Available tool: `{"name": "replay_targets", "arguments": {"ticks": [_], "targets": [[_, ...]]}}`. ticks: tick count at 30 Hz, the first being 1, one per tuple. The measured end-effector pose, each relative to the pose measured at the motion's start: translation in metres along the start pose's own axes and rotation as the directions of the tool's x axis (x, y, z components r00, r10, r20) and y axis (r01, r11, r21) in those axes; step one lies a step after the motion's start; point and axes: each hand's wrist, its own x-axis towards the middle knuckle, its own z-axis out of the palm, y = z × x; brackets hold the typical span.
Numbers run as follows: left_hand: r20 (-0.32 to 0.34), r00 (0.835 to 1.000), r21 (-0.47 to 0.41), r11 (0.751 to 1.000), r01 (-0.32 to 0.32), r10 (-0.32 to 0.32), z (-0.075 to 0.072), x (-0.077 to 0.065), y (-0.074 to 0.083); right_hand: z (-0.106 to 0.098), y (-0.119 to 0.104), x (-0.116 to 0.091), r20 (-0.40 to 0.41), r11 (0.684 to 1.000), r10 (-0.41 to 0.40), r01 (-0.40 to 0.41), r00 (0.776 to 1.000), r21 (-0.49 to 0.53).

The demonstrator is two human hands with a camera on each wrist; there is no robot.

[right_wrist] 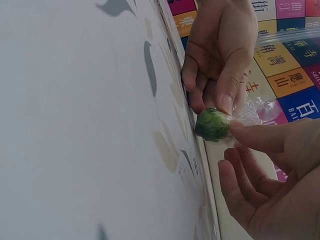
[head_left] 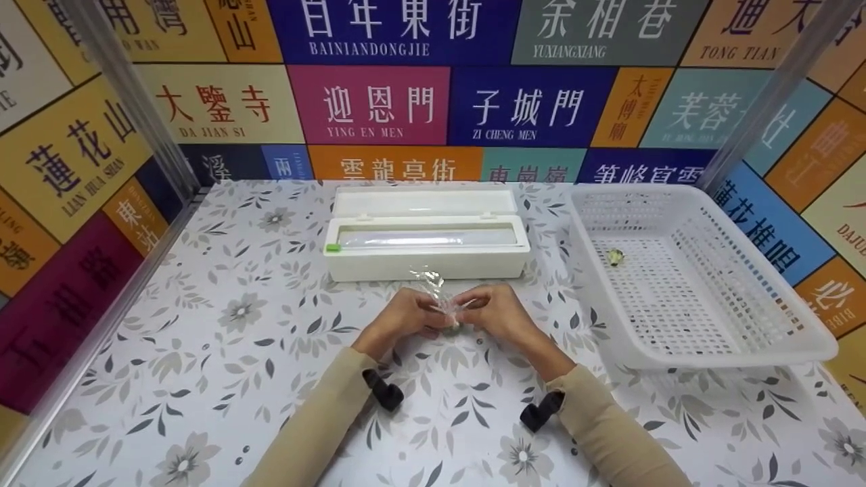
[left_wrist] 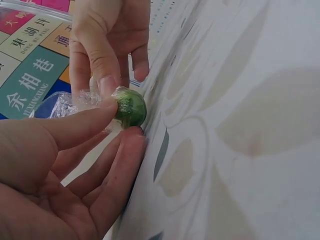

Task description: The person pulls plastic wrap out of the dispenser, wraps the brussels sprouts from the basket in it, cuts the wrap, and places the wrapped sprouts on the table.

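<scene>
Both hands meet in front of a white box, around a small round green vegetable (right_wrist: 213, 124) wrapped in clear cling film (left_wrist: 80, 102). My left hand (head_left: 413, 313) pinches the gathered film right beside the vegetable, thumb on top. From the other side my right hand (head_left: 497, 312) pinches the film at the same neck, its thumb tip close to the left thumb. The loose film end stands up, crumpled, toward the box in the head view. The vegetable sits low between the fingertips, close over the patterned tabletop, mostly hidden by the hands in the head view.
Behind the hands, the white cling film box (head_left: 426, 266) has its lid raised, with a film roll (head_left: 426, 238) inside and a green slider (head_left: 333, 248) at its left end. To the right, a white plastic basket (head_left: 737, 355) contains a small yellow-green vegetable piece (head_left: 615, 257). Printed panels enclose the table.
</scene>
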Motion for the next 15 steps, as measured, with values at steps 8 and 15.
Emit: {"name": "replay_targets", "arguments": {"ticks": [8,15], "targets": [[-0.002,0.999,-0.057,0.997,-0.049,0.049,0.0012,0.0000,-0.0011,-0.0023,0.0012,0.0015,-0.008,0.998,0.000,-0.001,1.000,-0.058],[-0.006,1.000,-0.055,0.998,-0.013,0.013,0.0019,-0.0027,-0.0008,0.0005,-0.0005,0.0001,-0.041,0.997,0.065,-0.066,0.997,-0.038]]}}
